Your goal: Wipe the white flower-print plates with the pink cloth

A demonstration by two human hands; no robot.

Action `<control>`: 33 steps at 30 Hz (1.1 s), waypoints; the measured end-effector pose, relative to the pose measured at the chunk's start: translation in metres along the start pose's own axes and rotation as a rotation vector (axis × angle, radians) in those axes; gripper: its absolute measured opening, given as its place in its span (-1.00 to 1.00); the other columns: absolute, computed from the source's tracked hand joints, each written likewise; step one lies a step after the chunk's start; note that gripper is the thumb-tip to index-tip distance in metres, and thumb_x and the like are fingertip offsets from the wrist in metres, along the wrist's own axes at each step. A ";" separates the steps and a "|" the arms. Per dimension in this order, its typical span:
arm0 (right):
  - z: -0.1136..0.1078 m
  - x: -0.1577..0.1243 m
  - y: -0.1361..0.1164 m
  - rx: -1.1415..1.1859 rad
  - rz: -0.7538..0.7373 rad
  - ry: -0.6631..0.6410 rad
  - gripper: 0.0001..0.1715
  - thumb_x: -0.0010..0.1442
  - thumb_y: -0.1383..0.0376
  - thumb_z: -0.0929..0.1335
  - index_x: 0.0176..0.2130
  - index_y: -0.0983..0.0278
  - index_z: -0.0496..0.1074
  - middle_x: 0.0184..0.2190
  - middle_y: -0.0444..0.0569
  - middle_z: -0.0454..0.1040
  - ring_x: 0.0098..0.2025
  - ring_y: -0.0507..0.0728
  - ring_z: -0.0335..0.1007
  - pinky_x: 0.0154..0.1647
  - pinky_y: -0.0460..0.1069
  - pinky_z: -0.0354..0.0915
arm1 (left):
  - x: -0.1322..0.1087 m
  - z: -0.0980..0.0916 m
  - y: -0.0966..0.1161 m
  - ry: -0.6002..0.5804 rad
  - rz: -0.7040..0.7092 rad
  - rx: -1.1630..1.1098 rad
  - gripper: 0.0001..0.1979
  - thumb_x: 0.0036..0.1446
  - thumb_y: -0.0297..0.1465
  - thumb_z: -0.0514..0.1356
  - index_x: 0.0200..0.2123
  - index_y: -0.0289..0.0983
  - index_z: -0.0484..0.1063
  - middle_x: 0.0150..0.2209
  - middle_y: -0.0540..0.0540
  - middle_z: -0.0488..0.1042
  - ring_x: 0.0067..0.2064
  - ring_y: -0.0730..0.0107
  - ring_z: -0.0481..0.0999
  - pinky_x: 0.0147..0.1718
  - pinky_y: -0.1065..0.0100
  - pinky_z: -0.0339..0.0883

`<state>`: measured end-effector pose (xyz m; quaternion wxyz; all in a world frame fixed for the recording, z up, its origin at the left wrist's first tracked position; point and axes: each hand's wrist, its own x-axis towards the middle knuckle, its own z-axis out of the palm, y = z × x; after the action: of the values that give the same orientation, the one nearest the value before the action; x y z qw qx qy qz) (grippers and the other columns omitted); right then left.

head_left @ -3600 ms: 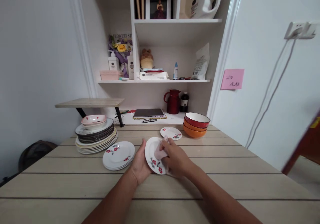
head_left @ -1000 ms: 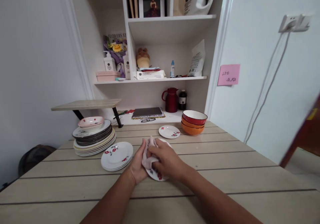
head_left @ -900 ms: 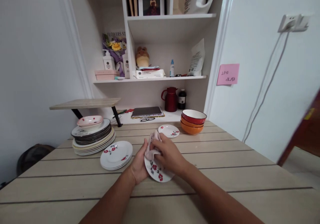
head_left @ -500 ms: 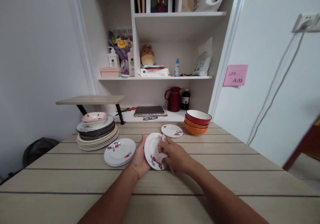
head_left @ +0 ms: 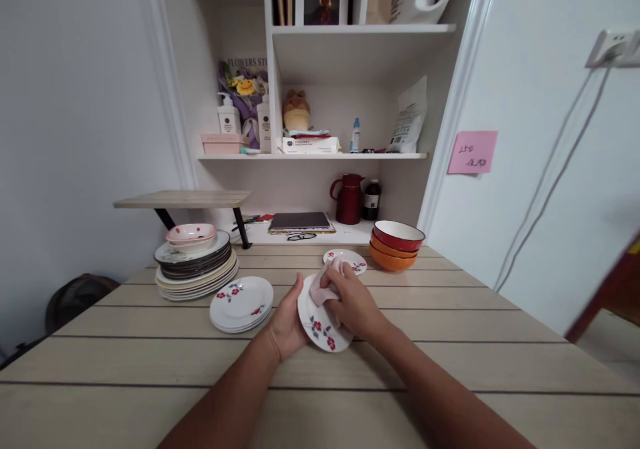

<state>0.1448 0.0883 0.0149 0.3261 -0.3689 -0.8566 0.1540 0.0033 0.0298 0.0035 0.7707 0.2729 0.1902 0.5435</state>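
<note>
My left hand (head_left: 289, 322) grips the left edge of a white plate (head_left: 320, 325) with red flowers, holding it tilted above the table. In my right hand (head_left: 354, 302) is a crumpled pale pink cloth (head_left: 327, 283), pressed against the plate's upper face. The fingers of that hand are bunched round the cloth and partly hidden. Left of my hands lies a short stack of matching flowered plates (head_left: 243, 301). Another flowered plate (head_left: 345, 259) rests beyond my right hand, partly covered by the cloth and fingers.
At the left stands a tall stack of plates (head_left: 197, 282) topped by a pink-rimmed bowl (head_left: 191, 235), near a small raised shelf (head_left: 185, 199). Stacked red and orange bowls (head_left: 395, 245) sit at the back right. Behind are a dark laptop-like slab (head_left: 300, 220) and a red jug (head_left: 349, 199).
The held plate has shifted slightly right and toward me, and its flowers have turned. My right hand has moved the cloth up to the plate's upper part.
</note>
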 end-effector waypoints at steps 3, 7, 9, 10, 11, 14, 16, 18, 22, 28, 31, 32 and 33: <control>0.001 0.002 0.014 -0.039 0.078 -0.041 -0.70 -0.01 0.46 0.31 -0.22 0.20 0.33 -0.17 -0.07 0.21 -0.27 0.07 0.20 -0.30 -0.06 0.07 | -0.001 -0.002 0.002 0.035 0.035 -0.006 -0.37 0.17 0.02 0.02 0.12 -0.31 0.34 -0.06 -0.26 0.54 0.01 0.03 0.49 0.08 0.07 0.18; 0.003 -0.001 0.013 -0.073 0.072 -0.157 -0.68 -0.01 0.45 0.33 -0.20 0.21 0.33 -0.16 -0.07 0.21 -0.30 0.05 0.18 -0.32 -0.07 0.05 | 0.000 -0.004 0.009 0.071 0.112 -0.030 -0.40 0.19 -0.02 0.03 0.10 -0.34 0.36 -0.06 -0.27 0.54 0.00 0.03 0.49 0.08 0.07 0.20; 0.002 -0.005 0.002 -0.049 0.008 -0.222 -0.67 -0.02 0.45 0.34 -0.20 0.21 0.34 -0.16 -0.07 0.21 -0.30 0.04 0.18 -0.32 -0.07 0.04 | 0.000 -0.005 0.012 0.087 0.151 -0.045 -0.43 0.20 -0.05 0.03 0.08 -0.35 0.38 -0.07 -0.27 0.55 -0.01 0.04 0.50 0.06 0.10 0.23; 0.002 -0.008 -0.004 -0.029 -0.035 -0.252 -0.67 -0.03 0.45 0.35 -0.21 0.21 0.34 -0.16 -0.07 0.22 -0.30 0.04 0.18 -0.32 -0.08 0.04 | -0.001 -0.005 0.013 0.101 0.165 -0.050 -0.44 0.20 -0.05 0.03 0.06 -0.37 0.40 -0.09 -0.26 0.55 -0.03 0.05 0.51 0.05 0.11 0.25; 0.002 -0.011 -0.011 -0.009 -0.087 -0.286 -0.67 -0.03 0.46 0.35 -0.21 0.21 0.34 -0.16 -0.08 0.23 -0.30 0.04 0.18 -0.31 -0.08 0.04 | -0.001 -0.006 0.014 0.116 0.173 -0.051 -0.44 0.20 -0.06 0.04 0.03 -0.38 0.42 -0.11 -0.26 0.56 -0.05 0.05 0.52 0.03 0.13 0.27; 0.001 -0.016 -0.031 0.033 -0.209 -0.308 -0.73 0.00 0.44 0.35 -0.24 0.21 0.34 -0.19 -0.09 0.24 -0.27 0.06 0.18 -0.29 -0.07 0.05 | -0.002 -0.007 0.014 0.156 0.111 -0.034 -0.45 0.17 -0.03 0.07 -0.08 -0.40 0.47 -0.21 -0.26 0.59 -0.10 0.06 0.55 -0.02 0.16 0.32; 0.003 -0.017 -0.038 0.058 -0.255 -0.255 -0.74 0.00 0.43 0.35 -0.24 0.20 0.34 -0.19 -0.08 0.24 -0.23 0.08 0.19 -0.27 -0.07 0.06 | -0.002 -0.007 0.012 0.164 0.040 -0.017 -0.47 0.14 -0.02 0.10 -0.14 -0.40 0.49 -0.27 -0.25 0.60 -0.12 0.06 0.56 -0.04 0.17 0.32; 0.005 -0.014 -0.039 0.056 -0.255 -0.170 -0.69 -0.03 0.46 0.35 -0.23 0.19 0.35 -0.18 -0.08 0.23 -0.19 0.10 0.19 -0.24 -0.06 0.07 | -0.002 -0.005 0.009 0.149 -0.003 -0.011 -0.50 0.14 -0.04 0.11 -0.16 -0.37 0.50 -0.27 -0.23 0.60 -0.11 0.07 0.56 -0.03 0.16 0.31; 0.006 -0.005 -0.023 0.008 -0.130 -0.054 -0.58 -0.08 0.51 0.32 -0.19 0.18 0.36 -0.16 -0.08 0.22 -0.16 0.11 0.19 -0.21 -0.05 0.08 | 0.000 -0.001 0.005 0.078 -0.015 -0.010 -0.48 0.18 -0.05 0.06 -0.02 -0.34 0.44 -0.17 -0.22 0.58 -0.05 0.07 0.53 0.02 0.14 0.26; 0.000 0.002 0.007 -0.102 0.098 -0.093 -0.67 0.00 0.46 0.31 -0.19 0.20 0.37 -0.17 -0.05 0.24 -0.22 0.10 0.21 -0.30 -0.05 0.03 | -0.001 0.001 0.009 0.107 0.125 0.002 -0.43 0.23 -0.09 -0.01 0.11 -0.38 0.35 -0.06 -0.28 0.54 0.02 0.05 0.49 0.08 0.10 0.21; -0.001 -0.002 0.005 -0.134 0.083 -0.190 -0.69 -0.03 0.45 0.33 -0.22 0.21 0.37 -0.17 -0.06 0.25 -0.27 0.07 0.20 -0.35 -0.06 -0.01 | -0.004 0.000 0.014 0.152 0.185 0.001 -0.42 0.23 -0.08 -0.01 0.11 -0.39 0.34 -0.05 -0.29 0.54 0.01 0.03 0.50 0.08 0.07 0.22; 0.000 -0.005 0.001 -0.131 0.054 -0.229 -0.70 -0.04 0.44 0.34 -0.24 0.20 0.37 -0.17 -0.06 0.25 -0.30 0.06 0.19 -0.36 -0.07 -0.02 | -0.004 -0.001 0.015 0.166 0.199 -0.004 -0.41 0.23 -0.07 -0.02 0.11 -0.39 0.35 -0.06 -0.30 0.54 0.00 0.02 0.50 0.07 0.06 0.23; 0.001 -0.007 -0.003 -0.121 0.019 -0.266 -0.70 -0.05 0.43 0.34 -0.24 0.20 0.37 -0.18 -0.07 0.25 -0.32 0.05 0.17 -0.37 -0.07 -0.03 | -0.005 -0.003 0.017 0.182 0.212 -0.010 -0.40 0.22 -0.06 -0.02 0.11 -0.40 0.35 -0.07 -0.30 0.54 -0.02 0.02 0.51 0.06 0.06 0.25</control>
<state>0.1464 0.0808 0.0124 0.1851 -0.3725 -0.8964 0.1529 -0.0126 0.0302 0.0122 0.6898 0.2375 0.2266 0.6453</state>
